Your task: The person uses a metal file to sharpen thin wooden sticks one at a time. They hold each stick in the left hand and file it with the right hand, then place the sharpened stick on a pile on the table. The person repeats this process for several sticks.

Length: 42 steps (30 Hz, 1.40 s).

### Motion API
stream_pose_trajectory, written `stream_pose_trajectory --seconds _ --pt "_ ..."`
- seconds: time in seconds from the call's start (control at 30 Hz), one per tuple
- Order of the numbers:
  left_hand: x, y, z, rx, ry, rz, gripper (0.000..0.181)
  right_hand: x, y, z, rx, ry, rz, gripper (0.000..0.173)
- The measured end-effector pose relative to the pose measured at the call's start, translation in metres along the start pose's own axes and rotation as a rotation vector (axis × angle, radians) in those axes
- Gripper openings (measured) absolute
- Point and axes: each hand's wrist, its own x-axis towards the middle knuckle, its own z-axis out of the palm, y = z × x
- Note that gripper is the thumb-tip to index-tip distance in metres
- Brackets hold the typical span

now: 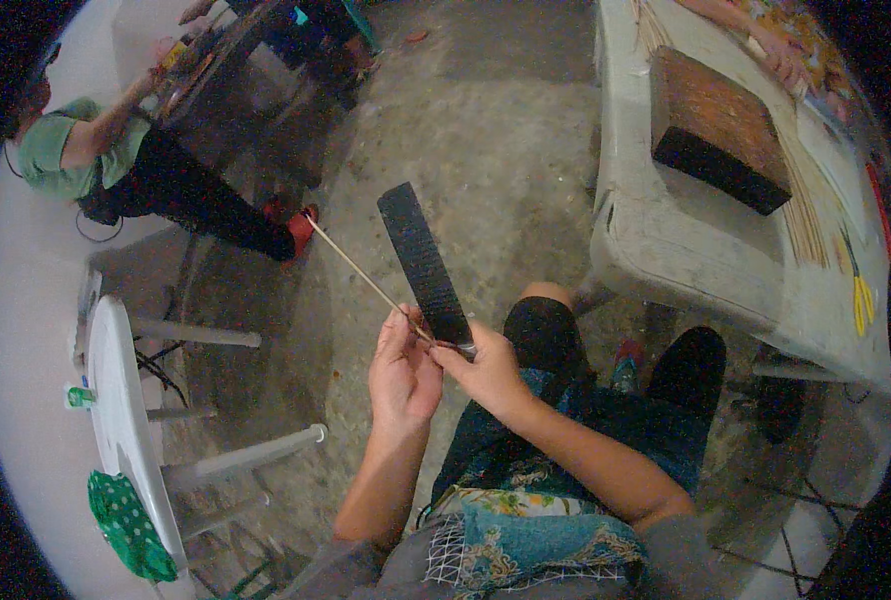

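My left hand (406, 367) holds a thin, pale stick (359, 270), pinched between thumb and fingers. The stick slants up to the left, its far end over the floor. In my right hand (487, 371) is a broad, dark, square-ended knife (424, 262), its blade pointing up and away from me. A small bright metal band shows where the blade meets my grip; the handle is hidden in my fist. My right thumb lies against the stick's near end, close beside the base of the blade. Both hands are in front of my lap.
To the right, a white plastic table (685, 262) bears a thick dark wooden block (723, 127), thin sticks (804, 214) and a yellow-handled tool (862, 300). Another person's hand (783, 64) is beyond. A seated person (78, 146) works at far left. A white round table (119, 375) stands nearer.
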Motion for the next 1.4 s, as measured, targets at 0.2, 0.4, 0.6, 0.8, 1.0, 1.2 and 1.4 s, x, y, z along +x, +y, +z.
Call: stream_pose_trajectory --seconds 0.2,0.4,0.6,0.8,1.0,1.2,1.4 --pt "0.0 0.015 -0.017 0.249 0.097 0.038 0.026 0.007 -0.002 -0.016 -0.189 -0.088 -0.007 0.03" --pt "0.004 0.083 -0.033 1.781 0.16 1.345 0.036 0.011 -0.022 -0.038 -0.142 -0.24 0.042 0.02" --pt "0.006 0.113 -0.01 2.199 -0.262 1.276 0.036 0.012 -0.054 -0.037 -0.095 -0.395 0.162 0.015" --pt "0.002 0.132 -0.009 2.168 -0.549 1.107 0.016 0.015 -0.086 -0.049 -0.015 -0.502 0.378 0.016" --pt "-0.007 0.127 -0.052 1.977 -0.296 0.773 0.006 0.058 -0.061 -0.055 -0.161 -0.102 0.308 0.029" --pt "-0.009 0.069 -0.075 1.022 0.103 0.328 0.004 0.041 -0.047 -0.046 -0.547 0.149 -0.054 0.03" --pt "-0.009 0.039 -0.04 0.509 -0.002 -0.03 0.007 0.009 -0.054 -0.014 -0.787 -0.094 -0.402 0.022"
